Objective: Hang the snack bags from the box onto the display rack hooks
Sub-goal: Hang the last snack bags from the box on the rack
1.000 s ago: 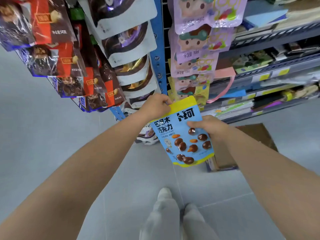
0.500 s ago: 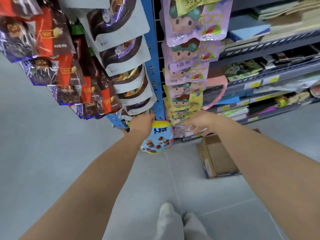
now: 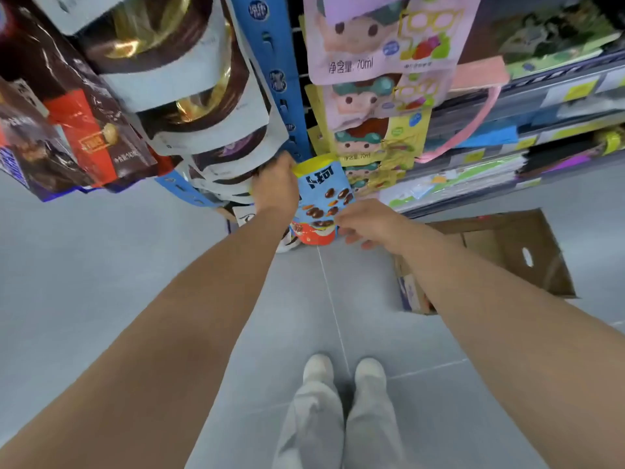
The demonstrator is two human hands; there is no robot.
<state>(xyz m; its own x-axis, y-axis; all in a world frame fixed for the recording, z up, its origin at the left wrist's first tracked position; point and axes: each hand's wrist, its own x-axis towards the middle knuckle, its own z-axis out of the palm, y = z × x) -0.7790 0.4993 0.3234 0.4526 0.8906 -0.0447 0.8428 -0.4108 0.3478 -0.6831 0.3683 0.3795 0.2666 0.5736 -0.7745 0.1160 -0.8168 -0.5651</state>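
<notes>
A person's pale shoes [image 3: 345,368] are standing together on the grey tiled floor [image 3: 101,265], with light trousers showing above them. Both bare forearms are stretching forward and up from the lower corners towards the rack.

To the right, an open cardboard box [image 3: 514,255] is lying on the floor, and the right forearm is crossing over its left edge.

The left hand [image 3: 275,189] is showing its back to the camera and gripping the blue snack bag [image 3: 324,198] at its yellow top corner; its fingers are hiding behind the bag and the pouches. The right hand [image 3: 368,221] is hovering at the bag's lower right edge with relaxed, loosely spread fingers, the fingertips touching the edge and clasping nothing. The bag is being held tilted against the foot of the blue upright post [image 3: 277,79], just above an orange and white pouch [image 3: 313,235].

White and brown pouches [image 3: 189,82] are crowding in over the left hand, covering whatever hook lies there. Red and dark bags [image 3: 84,137] are hanging further left. Pastel cartoon pouches [image 3: 372,45] are hanging right of the post, and shelves [image 3: 548,93] with yellow price tags are running off beyond them.
</notes>
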